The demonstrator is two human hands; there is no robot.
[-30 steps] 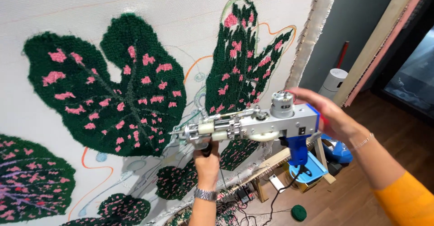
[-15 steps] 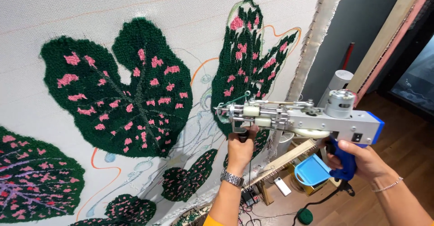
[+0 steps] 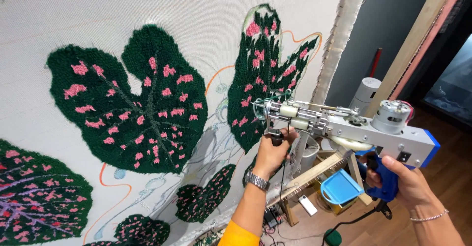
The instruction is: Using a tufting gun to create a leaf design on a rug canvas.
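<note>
The person is holding a grey tufting gun with both hands, its needle end pointing at a white stretched cloth and sitting just in front of it. The left hand is clenching its grip around the short black front handle under the gun's nose, with a metal wristwatch showing on that wrist. The right hand is grasping the blue rear handle below the gun's motor, a thin bracelet on that wrist. The gun's tip is lying beside the narrow dark green tufted leaf with pink spots, seemingly touching its lower edge, though the contact is hard to make out. To the gun's left, a large heart-shaped green leaf with pink spots is filling the cloth. Below the gun, a blue scoop-shaped tray is resting near a wooden frame piece. Behind the gun, a white cylinder is standing by the dark wall.
</note>
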